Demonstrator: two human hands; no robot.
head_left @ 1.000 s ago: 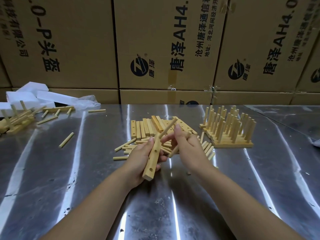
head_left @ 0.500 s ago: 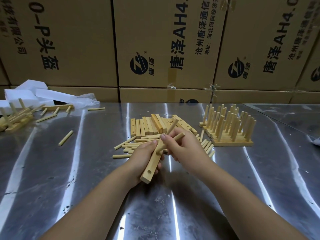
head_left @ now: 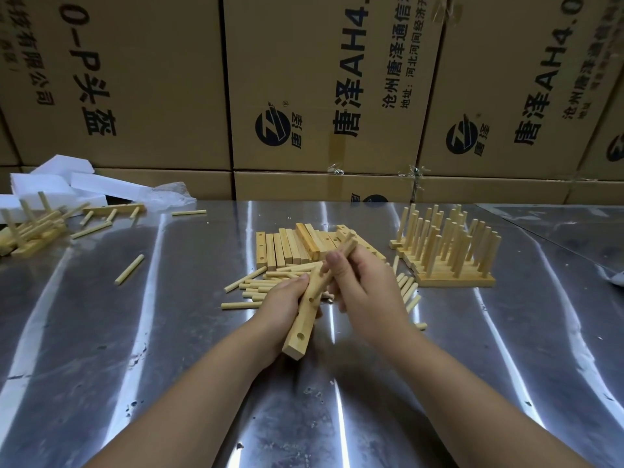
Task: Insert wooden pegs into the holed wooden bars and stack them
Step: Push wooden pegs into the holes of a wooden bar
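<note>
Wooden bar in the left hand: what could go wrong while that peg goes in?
The peg in the right hand meets the bar at a slant, so it might jam or miss the hole. The left hand holds the bar near the loose pegs; a slip could scatter them.

near table (head_left: 169, 383) open | loose pegs (head_left: 256, 288), bars (head_left: 290, 248) ahead | pegged stack (head_left: 449, 251) right

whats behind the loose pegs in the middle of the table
A row of holed bars lies flat, side by side, behind the loose pegs. The right hand and the peg it holds cover its right part.
</note>
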